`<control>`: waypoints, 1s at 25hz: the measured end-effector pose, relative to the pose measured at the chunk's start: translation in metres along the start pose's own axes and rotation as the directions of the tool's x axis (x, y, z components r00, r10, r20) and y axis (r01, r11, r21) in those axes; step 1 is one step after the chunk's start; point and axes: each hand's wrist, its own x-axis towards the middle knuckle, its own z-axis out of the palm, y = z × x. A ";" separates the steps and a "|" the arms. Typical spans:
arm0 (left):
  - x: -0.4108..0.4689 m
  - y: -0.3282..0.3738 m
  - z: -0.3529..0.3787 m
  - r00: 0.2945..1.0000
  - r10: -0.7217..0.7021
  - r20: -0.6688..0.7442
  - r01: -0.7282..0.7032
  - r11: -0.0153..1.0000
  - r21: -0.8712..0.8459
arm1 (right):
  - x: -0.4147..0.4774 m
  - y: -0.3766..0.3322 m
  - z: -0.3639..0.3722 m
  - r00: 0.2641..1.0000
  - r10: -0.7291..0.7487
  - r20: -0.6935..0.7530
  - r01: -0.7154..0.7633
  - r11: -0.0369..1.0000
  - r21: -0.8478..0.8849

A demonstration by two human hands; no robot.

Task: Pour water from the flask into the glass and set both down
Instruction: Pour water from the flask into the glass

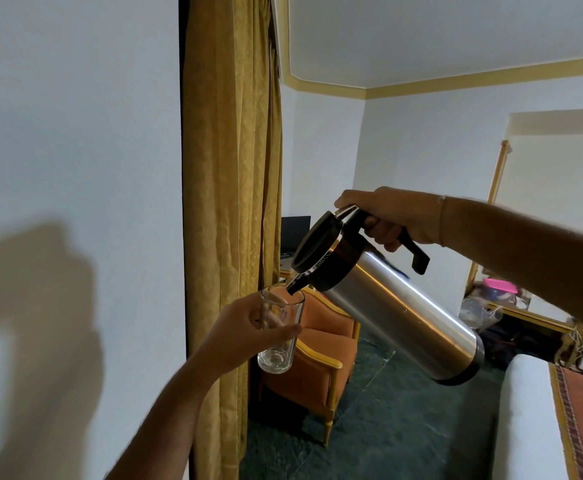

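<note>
A tall steel flask [400,306] with a black lid and black handle is tipped steeply down to the left. My right hand [394,216] grips its handle from above. The black spout rests just over the rim of a clear drinking glass [279,336]. My left hand [245,332] holds that glass upright in mid-air, fingers wrapped around its middle. The glass looks nearly empty; I cannot make out a stream of water.
A gold curtain [231,202] hangs just behind the glass, next to a white wall [75,168]. An orange armchair [317,368] stands below on dark green floor. A white bed edge [525,427] with a patterned runner lies at lower right.
</note>
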 end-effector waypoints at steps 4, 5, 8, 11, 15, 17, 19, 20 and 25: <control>-0.004 -0.001 0.000 1.000 -0.009 0.004 0.009 1.000 -0.017 | 0.000 -0.009 -0.002 0.999 0.000 0.034 0.003 0.997 -0.073; -0.004 -0.002 0.000 1.000 -0.007 0.002 0.007 1.000 -0.017 | 0.000 -0.011 -0.001 0.999 0.009 0.046 -0.004 0.995 -0.104; -0.005 -0.006 0.001 1.000 0.016 0.004 -0.016 1.000 0.027 | -0.001 -0.022 0.003 0.995 0.036 0.092 -0.017 0.980 -0.198; -0.007 -0.006 0.005 1.000 0.021 0.010 -0.021 0.998 0.054 | -0.003 -0.030 0.004 0.993 0.053 0.106 -0.026 0.970 -0.241; -0.011 -0.003 0.009 0.999 0.034 0.024 -0.036 0.996 0.084 | -0.007 -0.038 0.004 0.995 0.052 0.080 -0.029 0.965 -0.260; -0.014 -0.002 0.010 0.999 0.038 0.034 -0.041 0.994 0.100 | -0.009 -0.042 0.005 0.995 0.049 0.082 -0.023 0.958 -0.287; -0.016 -0.004 0.010 0.999 0.035 0.022 -0.037 0.991 0.125 | -0.012 -0.046 0.006 0.995 0.050 0.084 -0.020 0.946 -0.325; -0.015 -0.005 0.011 0.999 0.041 0.022 -0.044 0.990 0.137 | -0.013 -0.049 0.006 0.995 0.052 0.086 -0.019 0.939 -0.343; -0.017 -0.010 0.011 0.997 0.070 0.021 -0.072 0.992 0.102 | -0.020 -0.061 0.006 0.994 0.051 0.098 -0.011 0.927 -0.374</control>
